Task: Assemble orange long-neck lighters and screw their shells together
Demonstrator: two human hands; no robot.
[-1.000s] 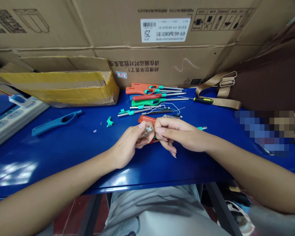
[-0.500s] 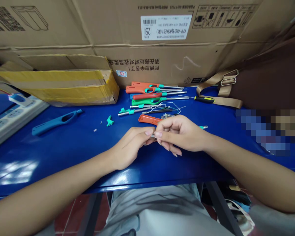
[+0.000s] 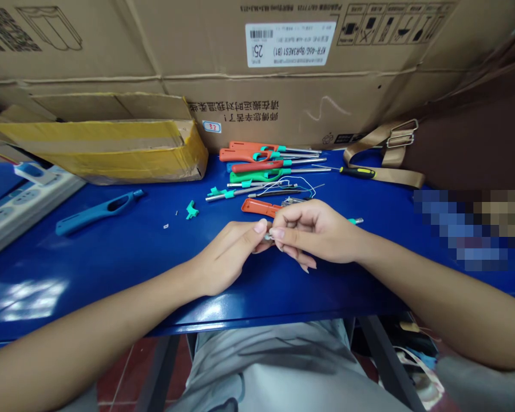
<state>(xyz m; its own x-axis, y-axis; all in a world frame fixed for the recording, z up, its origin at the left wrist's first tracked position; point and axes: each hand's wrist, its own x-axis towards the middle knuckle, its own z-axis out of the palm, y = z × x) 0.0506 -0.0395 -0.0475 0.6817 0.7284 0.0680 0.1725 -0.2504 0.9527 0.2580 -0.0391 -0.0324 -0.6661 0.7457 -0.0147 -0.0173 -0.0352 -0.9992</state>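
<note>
My left hand (image 3: 229,252) and my right hand (image 3: 315,233) meet above the blue table, each closed in a pinch. Between their fingertips is a small pale part (image 3: 268,236), mostly covered, its kind too small to make out. Just behind the hands lies an orange lighter casing half (image 3: 260,207), its right end hidden by my right hand. Left of them are a teal plastic trigger piece (image 3: 191,210) and a tiny white part (image 3: 165,226). A thin white wire (image 3: 302,181) curls over metal tubes behind the casing.
Several long-necked lighters (image 3: 257,166) lie at the back by a cardboard box (image 3: 223,86). A screwdriver (image 3: 357,172) and a tan strap (image 3: 401,176) are to their right. At left are a blue lighter casing (image 3: 98,213), a taped carton (image 3: 111,163) and a power strip (image 3: 23,200).
My left thumb has lifted slightly, and a little more of the small pale part shows between the fingertips. Both hands otherwise stay in place.
</note>
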